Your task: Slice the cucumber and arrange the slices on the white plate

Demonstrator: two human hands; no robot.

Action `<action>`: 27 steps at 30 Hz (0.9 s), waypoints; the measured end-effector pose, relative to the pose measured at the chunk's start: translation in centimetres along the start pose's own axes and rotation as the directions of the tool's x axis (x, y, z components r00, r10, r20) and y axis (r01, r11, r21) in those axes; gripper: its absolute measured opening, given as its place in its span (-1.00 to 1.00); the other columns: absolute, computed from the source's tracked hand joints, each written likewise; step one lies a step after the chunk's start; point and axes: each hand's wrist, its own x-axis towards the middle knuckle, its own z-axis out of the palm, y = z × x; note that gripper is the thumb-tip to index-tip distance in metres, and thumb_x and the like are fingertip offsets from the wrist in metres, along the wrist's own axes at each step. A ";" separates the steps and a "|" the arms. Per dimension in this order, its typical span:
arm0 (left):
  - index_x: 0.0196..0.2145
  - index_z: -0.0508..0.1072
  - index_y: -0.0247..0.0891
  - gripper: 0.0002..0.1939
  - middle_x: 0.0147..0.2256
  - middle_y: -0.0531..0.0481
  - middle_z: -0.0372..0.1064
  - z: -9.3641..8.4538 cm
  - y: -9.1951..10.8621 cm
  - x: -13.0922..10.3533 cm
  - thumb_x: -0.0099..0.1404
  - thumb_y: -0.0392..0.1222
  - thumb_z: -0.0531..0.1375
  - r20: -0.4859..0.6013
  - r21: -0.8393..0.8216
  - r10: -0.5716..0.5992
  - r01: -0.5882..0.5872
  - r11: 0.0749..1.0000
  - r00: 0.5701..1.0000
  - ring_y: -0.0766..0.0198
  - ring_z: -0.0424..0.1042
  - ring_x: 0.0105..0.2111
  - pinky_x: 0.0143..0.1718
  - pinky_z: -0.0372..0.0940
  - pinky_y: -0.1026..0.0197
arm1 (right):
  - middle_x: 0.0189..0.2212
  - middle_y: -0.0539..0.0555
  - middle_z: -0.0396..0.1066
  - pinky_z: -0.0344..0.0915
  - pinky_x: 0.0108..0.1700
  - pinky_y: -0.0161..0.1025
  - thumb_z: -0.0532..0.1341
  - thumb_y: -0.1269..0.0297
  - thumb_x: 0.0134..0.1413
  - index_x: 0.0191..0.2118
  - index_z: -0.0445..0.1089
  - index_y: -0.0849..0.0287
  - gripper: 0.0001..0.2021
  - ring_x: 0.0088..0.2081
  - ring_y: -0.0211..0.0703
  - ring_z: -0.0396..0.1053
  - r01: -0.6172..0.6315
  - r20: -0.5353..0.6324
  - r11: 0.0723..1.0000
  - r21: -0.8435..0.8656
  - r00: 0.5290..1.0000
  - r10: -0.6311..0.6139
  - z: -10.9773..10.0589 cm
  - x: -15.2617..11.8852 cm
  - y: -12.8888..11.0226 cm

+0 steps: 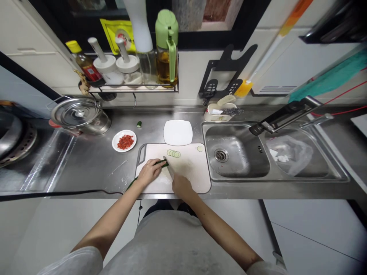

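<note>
My left hand [150,172] is closed over a dark green cucumber [162,163] that lies on a white cutting board [195,179]; its other end pokes out behind my wrist. In my right hand [182,187] is a knife [169,168], its blade pointing away from me against the cucumber's cut end. Several thin cucumber slices [173,153] overlap in a row just beyond the blade. One more slice [200,149] sits alone at the board's far right corner. The knife's handle is hidden inside my fist.
Behind the board stands a white square plate [177,132]. To the left are a plate of red bits [125,141], a cucumber stub [139,124] and a lidded steel pot [80,114]. A double sink [237,152] adjoins on the right; a condiment rack [134,88] hangs above.
</note>
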 end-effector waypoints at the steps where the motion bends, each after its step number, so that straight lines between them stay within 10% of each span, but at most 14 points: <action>1: 0.10 0.41 -0.07 -0.60 0.00 -0.07 0.34 0.0 0.0 0.0 0.35 -0.26 0.04 0.001 -0.001 0.001 -0.001 1.000 1.000 0.17 0.30 -0.01 0.03 0.28 0.08 | -0.12 0.30 0.44 0.26 -0.12 -0.21 -0.02 0.44 0.20 0.04 0.30 0.33 -0.67 -0.07 -0.01 0.42 -0.006 0.001 1.000 0.000 1.000 0.006 0.0 0.0 0.0; 27: 0.11 0.39 -0.03 -0.60 -0.02 -0.03 0.38 0.0 0.4 -0.3 0.35 -0.20 0.04 -0.044 -0.014 -0.060 0.060 0.998 0.997 0.19 0.35 -0.03 0.03 0.29 0.11 | -0.21 0.23 0.47 0.21 -0.18 -0.24 -0.10 0.29 0.30 -0.01 0.31 0.26 -0.68 -0.14 -0.05 0.43 -0.038 -0.081 0.999 -0.014 0.996 0.037 1.9 0.5 1.7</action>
